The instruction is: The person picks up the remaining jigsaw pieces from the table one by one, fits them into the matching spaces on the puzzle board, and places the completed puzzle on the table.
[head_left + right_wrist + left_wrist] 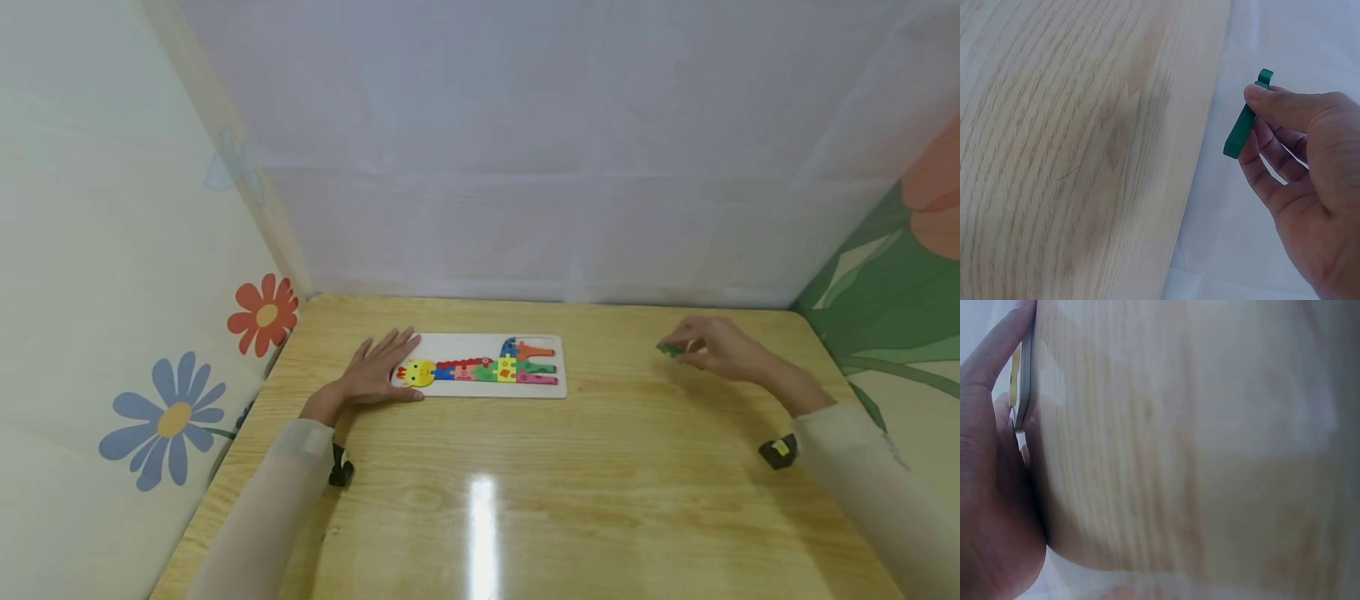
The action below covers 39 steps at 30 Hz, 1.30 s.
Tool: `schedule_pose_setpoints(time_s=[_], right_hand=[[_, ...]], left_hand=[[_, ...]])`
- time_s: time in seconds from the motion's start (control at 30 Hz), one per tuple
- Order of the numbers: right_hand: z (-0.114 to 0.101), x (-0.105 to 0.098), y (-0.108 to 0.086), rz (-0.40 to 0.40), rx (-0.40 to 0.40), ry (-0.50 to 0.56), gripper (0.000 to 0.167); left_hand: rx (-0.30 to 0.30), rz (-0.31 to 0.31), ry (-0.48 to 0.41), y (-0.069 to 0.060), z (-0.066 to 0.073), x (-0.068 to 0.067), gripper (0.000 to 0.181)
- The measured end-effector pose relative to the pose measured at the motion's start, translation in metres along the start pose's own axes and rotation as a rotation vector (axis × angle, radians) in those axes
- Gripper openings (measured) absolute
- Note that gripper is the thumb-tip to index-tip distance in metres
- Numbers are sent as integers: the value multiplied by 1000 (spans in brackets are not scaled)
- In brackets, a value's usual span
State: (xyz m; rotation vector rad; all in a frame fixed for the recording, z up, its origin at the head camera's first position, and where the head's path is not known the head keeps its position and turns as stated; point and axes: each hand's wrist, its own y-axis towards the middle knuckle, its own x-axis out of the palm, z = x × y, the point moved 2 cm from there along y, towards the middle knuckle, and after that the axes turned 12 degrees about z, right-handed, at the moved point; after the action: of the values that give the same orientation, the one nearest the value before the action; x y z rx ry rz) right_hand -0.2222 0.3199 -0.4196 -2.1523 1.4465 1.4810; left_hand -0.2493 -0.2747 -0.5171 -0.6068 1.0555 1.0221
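Note:
A white puzzle board (461,346) lies flat on the table, bearing a giraffe made of colorful interlocking pieces, with its yellow head (417,373) at the left end and orange, green and pink legs at the right. My left hand (375,371) rests at the board's left end, fingers spread and straight, thumb along the near edge. In the left wrist view, only the board's edge (1025,381) shows beside the hand. Well right of the board, my right hand (716,346) is raised above the table, pinching a green puzzle piece (1244,126) between thumb and fingers.
The wooden table (600,467) reaches back to a pale cloth wall (525,192). Flower-printed panels stand at the left (67,292) and right (892,275). A small black device (777,451) is at the right wrist, and another black device (341,467) at the left.

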Motion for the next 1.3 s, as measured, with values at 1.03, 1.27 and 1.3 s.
schedule_pose_setpoints(time_s=[1.03,1.27,1.3], right_hand=[[-7,19,34,4,-24,-30,32],[-8,27,43,23,-108,-60,31],[-8,28,44,25,-118,-65,31]], left_hand=[[8,14,-2,-2,4,-5,118],[-7,-3,-2,-2,9,-9,116],[-9,-6,1,-2,9,-9,116]])
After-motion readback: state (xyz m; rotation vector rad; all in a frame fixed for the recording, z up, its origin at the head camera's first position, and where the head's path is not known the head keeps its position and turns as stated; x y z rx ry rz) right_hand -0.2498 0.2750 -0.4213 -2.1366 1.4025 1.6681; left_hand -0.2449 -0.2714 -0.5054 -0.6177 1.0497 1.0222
